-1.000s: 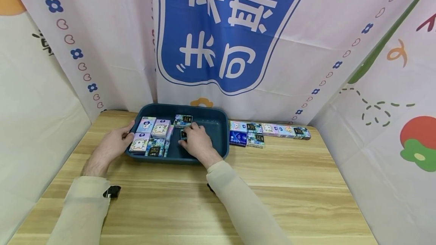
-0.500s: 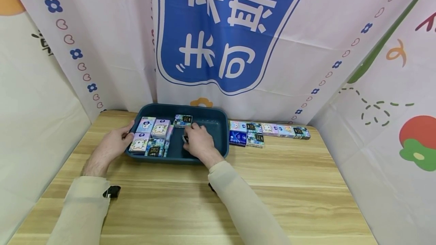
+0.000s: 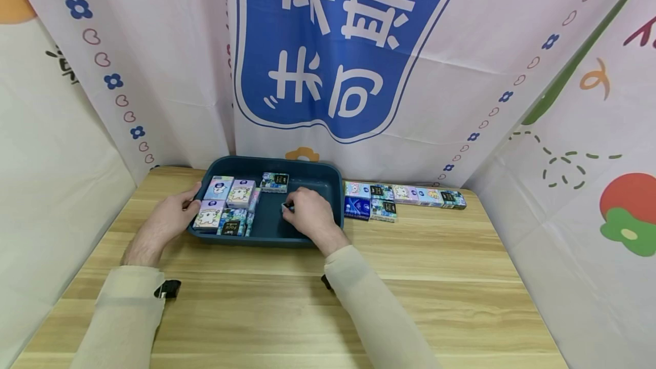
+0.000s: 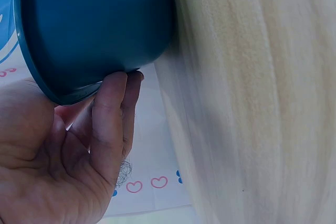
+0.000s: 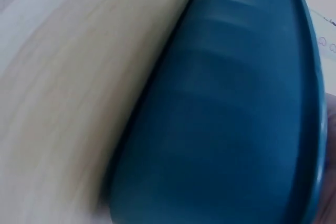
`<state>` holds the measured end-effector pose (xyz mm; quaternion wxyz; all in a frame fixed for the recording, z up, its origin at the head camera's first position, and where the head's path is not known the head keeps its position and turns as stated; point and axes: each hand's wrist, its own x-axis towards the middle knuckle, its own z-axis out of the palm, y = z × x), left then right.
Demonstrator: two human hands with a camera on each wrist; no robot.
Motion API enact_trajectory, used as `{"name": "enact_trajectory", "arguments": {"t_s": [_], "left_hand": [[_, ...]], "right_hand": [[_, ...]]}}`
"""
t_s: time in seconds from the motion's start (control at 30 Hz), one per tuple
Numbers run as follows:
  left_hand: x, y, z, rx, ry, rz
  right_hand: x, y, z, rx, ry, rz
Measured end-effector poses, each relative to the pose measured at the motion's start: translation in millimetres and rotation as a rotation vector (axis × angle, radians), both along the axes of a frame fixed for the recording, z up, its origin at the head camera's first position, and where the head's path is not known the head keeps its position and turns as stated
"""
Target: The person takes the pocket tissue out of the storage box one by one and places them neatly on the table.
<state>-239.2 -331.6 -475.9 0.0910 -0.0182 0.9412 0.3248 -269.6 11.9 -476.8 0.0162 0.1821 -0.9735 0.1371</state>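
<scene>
A dark teal plastic bin (image 3: pixel 267 222) stands on the wooden table against the curtain. My left hand (image 3: pixel 171 218) grips its left rim; in the left wrist view the fingers (image 4: pixel 107 124) lie against the outer wall. Inside the bin my right hand (image 3: pixel 312 215) pinches a small dark tissue pack (image 3: pixel 288 206), mostly hidden by the fingers. Left of it are several tissue packs: pastel ones with cartoon animals (image 3: pixel 241 193) and a dark floral one (image 3: pixel 233 222). Another dark floral pack (image 3: pixel 275 182) lies by the back wall. The bin wall (image 5: pixel 220 108) hides the pack in the right wrist view.
Right of the bin, a row of pastel and dark tissue packs (image 3: pixel 406 194) runs along the table's back edge. A blue pack (image 3: pixel 357 208) and a dark floral pack (image 3: pixel 383 210) lie in front of it. Curtains (image 3: pixel 435 90) enclose the table (image 3: pixel 287 312).
My right hand has moved to the right inside the bin with the small pack, away from the packs on the left. The left hand and the bin stay put.
</scene>
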Motion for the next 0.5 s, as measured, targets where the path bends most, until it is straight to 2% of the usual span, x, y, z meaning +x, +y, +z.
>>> {"name": "enact_trajectory", "arguments": {"t_s": [0.5], "left_hand": [[-0.7, -1, -2.3, -0.021, 0.005, -0.007]], "right_hand": [[10.5, 29, 22.3, -0.103, 0.103, -0.018]]}}
